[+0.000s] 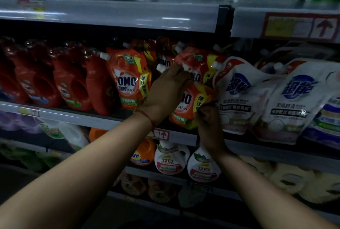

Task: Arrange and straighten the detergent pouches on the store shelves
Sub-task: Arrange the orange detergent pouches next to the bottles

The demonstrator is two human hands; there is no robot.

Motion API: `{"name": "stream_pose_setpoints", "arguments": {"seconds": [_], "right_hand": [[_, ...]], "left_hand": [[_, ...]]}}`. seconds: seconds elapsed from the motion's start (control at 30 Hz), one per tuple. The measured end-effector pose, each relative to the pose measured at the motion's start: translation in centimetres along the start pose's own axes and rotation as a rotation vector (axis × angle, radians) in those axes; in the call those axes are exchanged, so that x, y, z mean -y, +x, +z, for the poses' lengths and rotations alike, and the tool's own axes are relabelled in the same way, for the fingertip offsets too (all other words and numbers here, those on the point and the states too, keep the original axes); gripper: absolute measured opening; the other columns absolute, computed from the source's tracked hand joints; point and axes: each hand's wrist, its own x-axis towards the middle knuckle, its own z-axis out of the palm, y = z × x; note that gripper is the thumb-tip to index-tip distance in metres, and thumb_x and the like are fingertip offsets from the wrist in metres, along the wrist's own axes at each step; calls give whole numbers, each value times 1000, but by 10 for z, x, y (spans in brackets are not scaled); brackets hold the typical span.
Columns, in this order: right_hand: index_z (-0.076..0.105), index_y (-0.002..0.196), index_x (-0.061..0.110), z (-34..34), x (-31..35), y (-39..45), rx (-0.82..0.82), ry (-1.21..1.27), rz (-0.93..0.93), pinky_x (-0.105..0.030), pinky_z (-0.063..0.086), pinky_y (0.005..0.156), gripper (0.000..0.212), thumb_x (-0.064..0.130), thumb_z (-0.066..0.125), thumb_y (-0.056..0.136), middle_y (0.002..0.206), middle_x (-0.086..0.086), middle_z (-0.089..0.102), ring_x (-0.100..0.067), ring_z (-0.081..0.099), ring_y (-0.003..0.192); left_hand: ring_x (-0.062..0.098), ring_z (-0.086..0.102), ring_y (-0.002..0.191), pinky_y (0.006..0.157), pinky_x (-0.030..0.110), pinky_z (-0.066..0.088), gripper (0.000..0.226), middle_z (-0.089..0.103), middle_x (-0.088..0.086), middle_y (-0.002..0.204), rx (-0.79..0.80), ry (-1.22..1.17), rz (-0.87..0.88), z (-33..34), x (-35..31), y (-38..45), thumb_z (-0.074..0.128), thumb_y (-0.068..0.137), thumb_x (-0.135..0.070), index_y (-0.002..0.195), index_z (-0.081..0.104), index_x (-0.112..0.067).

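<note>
Our left hand [168,89] curled over the top of an orange pouch [185,108] near its spout, while our right hand [208,118] pinched the pouch's lower right edge. The pouch stood tilted at the front of the middle shelf [73,117], between another orange pouch [128,81] and a white pouch [237,98].

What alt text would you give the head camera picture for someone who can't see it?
Two bare hands grip an orange OMO detergent pouch on the middle store shelf: the left hand at its top, the right hand at its lower right edge. White pouches lean beside it; red bottles stand further left.
</note>
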Motion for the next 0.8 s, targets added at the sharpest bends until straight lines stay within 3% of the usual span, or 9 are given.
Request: {"name": "stream_pose_setpoints", "arguments": {"seconds": [0.17, 0.27, 0.47, 0.6, 0.67, 0.8], "right_hand": [[61, 114, 21, -2, -8, 5, 102, -37, -5, -23, 51, 80, 16, 19, 52, 101, 110, 6, 65, -2, 61, 101], [61, 122, 17, 1, -12, 1, 165, -167, -39, -14, 48, 80, 24, 22, 50, 102, 114, 7, 64, 3, 59, 100], [67, 114, 12, 7, -21, 3, 96, -443, -186, -23, 41, 77, 23, 21, 50, 101, 111, -4, 67, -14, 59, 99], [69, 91, 6, 1, -26, 14, -35, -528, -168, -30, 42, 65, 35, 25, 41, 100, 86, -11, 68, -26, 62, 77], [61, 78, 5, -2, -26, 18, -81, -538, -139, -33, 39, 61, 45, 34, 33, 97, 74, -11, 62, -29, 57, 67], [62, 81, 9, 7, -23, 24, -150, -455, 35, -35, 47, 66, 45, 40, 31, 92, 81, -11, 67, -28, 62, 73]], "left_hand": [[23, 58, 95, 80, 21, 41, 16, 61, 13, 109, -67, -100, -98, -6, 3, -17, 56, 100, -11, 106, 68, -2], [18, 56, 96, 81, 24, 44, 18, 60, 12, 110, -118, -130, -163, -10, 3, -28, 54, 101, -14, 107, 67, -3], [14, 51, 90, 77, 24, 43, 18, 58, 11, 106, -164, -135, -202, -13, 6, -29, 54, 101, -16, 104, 67, -4], [4, 43, 85, 70, 20, 37, 16, 58, 7, 102, -174, -131, -212, -14, 8, -22, 56, 100, -18, 101, 67, -6], [5, 46, 85, 69, 17, 39, 16, 58, 6, 102, -167, -140, -210, -16, 12, -19, 57, 100, -20, 100, 69, -8], [8, 51, 84, 73, 24, 47, 19, 55, -1, 100, -145, -196, -274, -15, 12, -4, 56, 101, -23, 100, 70, -11]]}}
